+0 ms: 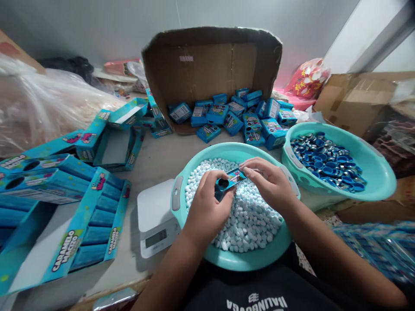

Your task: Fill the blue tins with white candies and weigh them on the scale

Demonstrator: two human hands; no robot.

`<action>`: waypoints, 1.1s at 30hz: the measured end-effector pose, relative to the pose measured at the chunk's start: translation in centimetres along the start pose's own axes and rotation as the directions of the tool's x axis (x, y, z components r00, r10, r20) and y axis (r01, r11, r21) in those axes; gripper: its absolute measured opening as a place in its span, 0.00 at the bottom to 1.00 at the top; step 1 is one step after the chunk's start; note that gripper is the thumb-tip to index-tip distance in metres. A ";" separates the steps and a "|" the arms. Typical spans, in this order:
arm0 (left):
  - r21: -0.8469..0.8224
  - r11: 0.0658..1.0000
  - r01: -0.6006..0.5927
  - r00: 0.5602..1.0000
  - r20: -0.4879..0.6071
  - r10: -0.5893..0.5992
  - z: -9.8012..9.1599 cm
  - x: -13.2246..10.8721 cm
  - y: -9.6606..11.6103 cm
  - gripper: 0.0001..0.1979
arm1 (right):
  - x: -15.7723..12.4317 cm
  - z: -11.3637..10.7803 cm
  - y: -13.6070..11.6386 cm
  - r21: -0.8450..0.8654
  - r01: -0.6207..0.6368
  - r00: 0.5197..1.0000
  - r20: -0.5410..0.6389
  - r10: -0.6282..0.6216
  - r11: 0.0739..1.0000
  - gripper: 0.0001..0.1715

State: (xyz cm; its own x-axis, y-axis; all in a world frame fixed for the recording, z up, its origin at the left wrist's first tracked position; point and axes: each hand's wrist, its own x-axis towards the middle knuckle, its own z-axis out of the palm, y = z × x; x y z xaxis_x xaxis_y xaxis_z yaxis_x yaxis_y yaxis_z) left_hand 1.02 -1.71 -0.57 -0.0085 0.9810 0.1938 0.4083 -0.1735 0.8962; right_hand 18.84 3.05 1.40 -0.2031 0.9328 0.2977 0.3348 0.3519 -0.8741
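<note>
Teal basin (194,252) sits nearest you, full of white pellets (249,220). Above them both your hands clamp one small blue box (231,179): left hand (207,207) at its holed end, right hand (270,183) at the other. You seem to be readying it for filling; next, tip pellets in. Left of your grip, display cartons (81,242) read "CARAMELO MACIZO". Beyond lie more boxes (233,114).

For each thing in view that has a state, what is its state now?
small blue box: held by both hands, above the candies
left hand: gripping the box
right hand: gripping the box
candy basin: filled
cap basin: partly filled
cardboard carton: open, on its side
</note>
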 end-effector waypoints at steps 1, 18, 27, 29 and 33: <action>-0.026 1.000 0.016 1.000 -0.025 -0.016 0.1 -0.1 0.0 0.14 | 0.0 0.0 0.2 0.004 -0.039 0.999 0.020 0.039 0.999 0.14; -0.040 0.983 0.179 0.872 -0.455 -0.177 -14.0 -3.2 -7.2 0.41 | -1.0 0.2 0.5 -0.528 0.171 0.700 0.659 0.274 0.832 0.36; -0.162 0.981 -0.110 0.850 -0.527 0.009 -14.1 -5.8 -10.5 0.39 | -0.2 0.2 1.3 -0.509 0.150 0.745 0.621 0.241 0.848 0.13; -0.148 0.968 -0.202 0.818 -0.569 0.084 -14.6 -5.8 -10.1 0.36 | 0.0 0.2 1.5 -0.506 0.125 0.756 0.606 0.248 0.854 0.10; -0.155 0.950 -0.271 0.768 -0.630 0.117 -15.2 -5.5 -8.9 0.31 | 0.2 -0.1 2.1 -0.482 0.081 0.808 0.544 0.226 0.873 0.10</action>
State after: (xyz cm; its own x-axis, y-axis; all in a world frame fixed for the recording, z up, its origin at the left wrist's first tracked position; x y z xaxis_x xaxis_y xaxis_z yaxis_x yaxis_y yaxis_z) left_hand -16.42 -6.84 -3.55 -0.5336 0.6787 0.5045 0.2488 -0.4442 0.8607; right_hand 19.60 3.95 -0.31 -0.5894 0.7906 -0.1659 0.7189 0.4197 -0.5541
